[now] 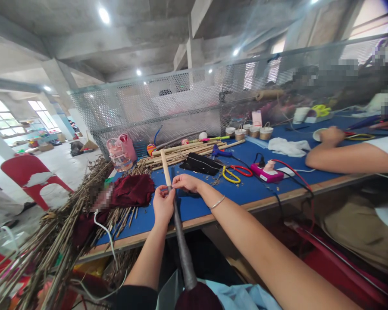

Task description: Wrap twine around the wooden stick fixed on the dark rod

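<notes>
A long stick runs up from my lap, with a bare pale wooden end (165,167) and a dark grey wrapped shaft (182,245). At its lower end is a rounded dark maroon piece (198,297), partly cut off by the frame. My left hand (163,206) is closed around the stick where wrapping meets bare wood. From the right, my right hand (186,183) pinches at the same spot; what its fingertips hold is too small to make out. Left of my hands lies a maroon cloth (132,190).
Dry stalks (56,224) hang over the table's left side. On the blue table (200,206) lie yellow-and-red-handled scissors (233,173), a blue glue gun (220,151), a black piece (202,163) and a magenta power strip (267,173). A co-worker's arm (352,156) reaches in from the right.
</notes>
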`<state>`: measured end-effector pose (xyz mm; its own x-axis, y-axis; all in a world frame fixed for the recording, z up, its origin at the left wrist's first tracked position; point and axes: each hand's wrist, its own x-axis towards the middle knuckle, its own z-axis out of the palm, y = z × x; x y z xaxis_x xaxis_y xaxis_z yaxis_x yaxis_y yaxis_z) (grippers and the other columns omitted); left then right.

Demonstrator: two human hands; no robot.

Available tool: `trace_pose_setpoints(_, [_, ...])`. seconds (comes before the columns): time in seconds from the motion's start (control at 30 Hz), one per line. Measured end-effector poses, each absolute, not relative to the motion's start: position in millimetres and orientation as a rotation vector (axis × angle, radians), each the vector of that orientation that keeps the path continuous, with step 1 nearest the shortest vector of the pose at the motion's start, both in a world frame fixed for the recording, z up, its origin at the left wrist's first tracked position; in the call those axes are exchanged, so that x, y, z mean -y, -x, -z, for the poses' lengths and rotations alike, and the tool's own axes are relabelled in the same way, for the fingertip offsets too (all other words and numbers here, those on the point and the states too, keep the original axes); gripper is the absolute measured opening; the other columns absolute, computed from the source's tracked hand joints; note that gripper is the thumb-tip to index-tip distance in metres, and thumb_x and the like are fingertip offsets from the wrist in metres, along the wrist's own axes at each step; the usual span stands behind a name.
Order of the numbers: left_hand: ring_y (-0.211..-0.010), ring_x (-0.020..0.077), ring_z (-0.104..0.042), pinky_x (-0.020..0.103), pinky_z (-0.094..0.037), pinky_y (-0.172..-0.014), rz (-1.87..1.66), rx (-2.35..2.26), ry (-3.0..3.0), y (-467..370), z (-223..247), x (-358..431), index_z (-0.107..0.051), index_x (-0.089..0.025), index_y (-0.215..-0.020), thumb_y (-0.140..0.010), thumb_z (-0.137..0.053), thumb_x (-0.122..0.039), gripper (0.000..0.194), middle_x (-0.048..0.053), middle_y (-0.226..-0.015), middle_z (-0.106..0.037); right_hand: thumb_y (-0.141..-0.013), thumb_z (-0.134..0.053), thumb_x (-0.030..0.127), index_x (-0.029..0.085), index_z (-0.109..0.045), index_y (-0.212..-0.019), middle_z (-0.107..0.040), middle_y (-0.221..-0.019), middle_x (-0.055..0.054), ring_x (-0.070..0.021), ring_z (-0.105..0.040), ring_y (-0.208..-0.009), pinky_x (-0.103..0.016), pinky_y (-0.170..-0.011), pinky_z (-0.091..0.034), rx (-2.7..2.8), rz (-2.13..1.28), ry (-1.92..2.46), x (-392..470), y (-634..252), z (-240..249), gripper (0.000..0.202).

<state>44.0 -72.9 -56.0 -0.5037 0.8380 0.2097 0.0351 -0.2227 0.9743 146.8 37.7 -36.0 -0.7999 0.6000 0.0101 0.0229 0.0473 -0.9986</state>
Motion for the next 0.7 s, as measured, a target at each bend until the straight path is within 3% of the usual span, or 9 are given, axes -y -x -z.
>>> trace_pose_setpoints(0.33, [-0.044,0.0113,-0.053,0.022,-0.041,-0.044,-1.792,-1.486,-1.004,-44.1,52.9,75.1,-0.047,-0.018,-0.087,-0.066,-0.064,-0.033,0.031,-0.003,-0.058,-0.057,-0.063,-0.065,0.03,0.015,-0.052,-0.068,-0.038,-0.045,0.008,-0.0044,-0.027,-0.037,-0.02,-0.037,-0.015,1.89,-1.705,0.704,-37.2,-143.6,35.7,0.02])
trace_pose_setpoints(0.47, [-0.048,0.0105,-0.051,0.023,-0.04,-0.048,-1.857,-1.601,-1.009,-43.9,52.7,75.9,-0.051,-0.017,-0.082,-0.065,-0.065,-0.033,0.028,-0.003,-0.059,-0.056,-0.074,-0.056,0.036,0.017,-0.051,-0.088,-0.054,-0.077,0.001,-0.0084,-0.047,-0.064,-0.019,-0.052,-0.034,1.7,-1.478,0.714,-37.6,-144.1,30.9,0.023])
trace_pose_setpoints(0.57, [-0.053,0.0105,-0.052,0.023,-0.04,-0.053,-1.892,-1.676,-1.041,-44.7,52.9,75.7,-0.054,-0.016,-0.076,-0.064,-0.067,-0.031,0.023,-0.001,-0.062,-0.058,-0.078,-0.053,0.038,0.019,-0.046,-0.103,-0.053,-0.102,-0.003,-0.0117,-0.05,-0.09,-0.021,-0.072,-0.039,1.551,-1.364,0.662,-35.1,-141.2,29.5,0.032])
trace_pose_setpoints(0.63, [-0.055,0.0112,-0.053,0.024,-0.041,-0.056,-1.893,-1.705,-1.065,-45.7,52.5,75.7,-0.056,-0.015,-0.073,-0.063,-0.067,-0.03,0.021,0.0,-0.064,-0.059,-0.078,-0.055,0.039,0.02,-0.043,-0.11,-0.052,-0.109,-0.005,-0.0135,-0.05,-0.096,-0.023,-0.076,-0.04,1.562,-1.454,0.627,-31.7,-137.0,31.4,0.04])
trace_pose_setpoints(0.7, [-0.057,0.0119,-0.053,0.025,-0.041,-0.058,-1.891,-1.718,-1.079,-46.5,51.8,76.1,-0.057,-0.015,-0.072,-0.063,-0.067,-0.029,0.019,0.001,-0.065,-0.06,-0.078,-0.054,0.043,0.021,-0.039,-0.116,-0.055,-0.103,-0.005,-0.0145,-0.053,-0.09,-0.024,-0.073,-0.042,1.636,-1.609,0.59,-28.6,-132.5,34.4,0.046])
